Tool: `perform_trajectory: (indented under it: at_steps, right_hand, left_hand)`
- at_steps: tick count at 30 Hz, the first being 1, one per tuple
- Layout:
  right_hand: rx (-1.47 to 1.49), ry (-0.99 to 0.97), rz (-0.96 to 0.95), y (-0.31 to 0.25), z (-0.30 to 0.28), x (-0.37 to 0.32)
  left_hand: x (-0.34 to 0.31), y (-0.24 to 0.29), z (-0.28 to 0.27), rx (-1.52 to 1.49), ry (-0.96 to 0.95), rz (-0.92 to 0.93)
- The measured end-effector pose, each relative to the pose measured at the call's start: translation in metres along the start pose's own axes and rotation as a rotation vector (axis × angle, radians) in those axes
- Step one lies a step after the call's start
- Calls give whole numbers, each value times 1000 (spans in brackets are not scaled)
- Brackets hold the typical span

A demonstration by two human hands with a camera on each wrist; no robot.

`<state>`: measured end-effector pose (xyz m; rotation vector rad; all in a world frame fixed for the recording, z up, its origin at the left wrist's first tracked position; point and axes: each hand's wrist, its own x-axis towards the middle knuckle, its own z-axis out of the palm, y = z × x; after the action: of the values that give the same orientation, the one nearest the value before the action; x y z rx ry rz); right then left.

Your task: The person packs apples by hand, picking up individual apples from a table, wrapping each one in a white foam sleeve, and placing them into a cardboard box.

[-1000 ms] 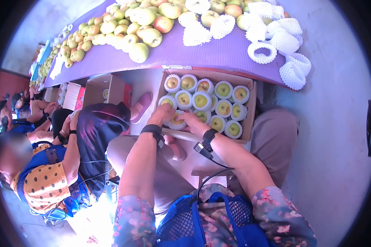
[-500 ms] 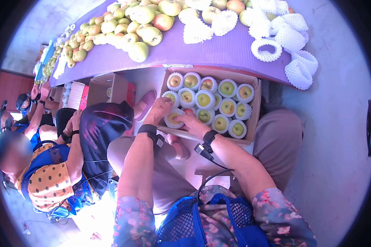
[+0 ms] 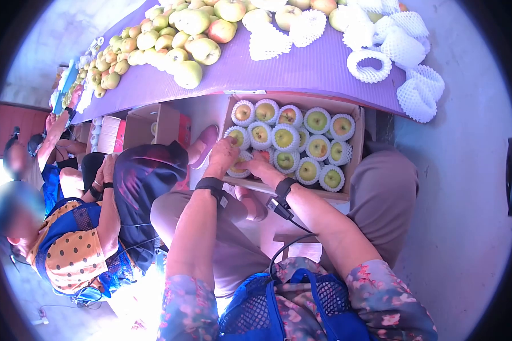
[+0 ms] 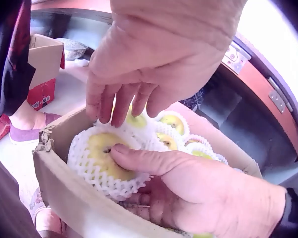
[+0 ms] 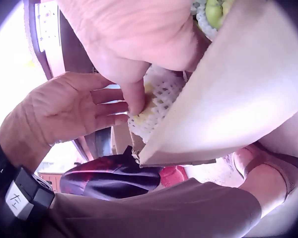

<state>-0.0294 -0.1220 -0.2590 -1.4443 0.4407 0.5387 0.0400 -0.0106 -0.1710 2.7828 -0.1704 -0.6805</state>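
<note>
An apple in a white foam net (image 4: 102, 153) sits in the near left corner of a cardboard box (image 4: 74, 198). My right hand (image 3: 263, 169) grips it, thumb across the top by the stem hollow and fingers down its side. My left hand (image 3: 224, 154) reaches over the corner with fingers extended downward, their tips at the far side of that foam net in the left wrist view. Other netted apples (image 3: 284, 137) fill the box in rows, stem or blossom ends up. Part of the gripped apple is hidden by my hands in the head view.
Beyond the box, a purple-covered table (image 3: 324, 79) carries a heap of bare apples (image 3: 205, 51) and loose white foam nets (image 3: 401, 48). Another person (image 3: 68, 256) sits close on the left, near more cardboard boxes (image 3: 151, 128). My knees flank the box.
My left hand has come slightly nearer the corner apple, while my right hand keeps its grip. The head view has shifted a little. At far left, a person's arm stretches towards the table.
</note>
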Motion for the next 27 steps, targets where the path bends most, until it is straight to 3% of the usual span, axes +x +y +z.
perform_trajectory:
  at_steps: [2, 7, 10, 14, 20, 27]
  right_hand:
    - [-14, -20, 31, -22, -8, -25]
    - [105, -114, 11, -8, -10, -16]
    - [193, -143, -47, 1, -10, -13]
    - [285, -147, -82, 23, 0, 11]
    - [226, -130, -92, 19, -1, 7]
    - [-138, -3, -94, -4, -14, -12]
  left_hand:
    - [-8, 6, -3, 40, 19, -16]
    - [-19, 10, -3, 53, 86, 5]
    - [-11, 14, -6, 104, -47, -87]
    - [-14, 18, -3, 208, -57, -76]
    - [-24, 31, -2, 393, -54, -78]
    - [-18, 25, 3, 418, -68, -59]
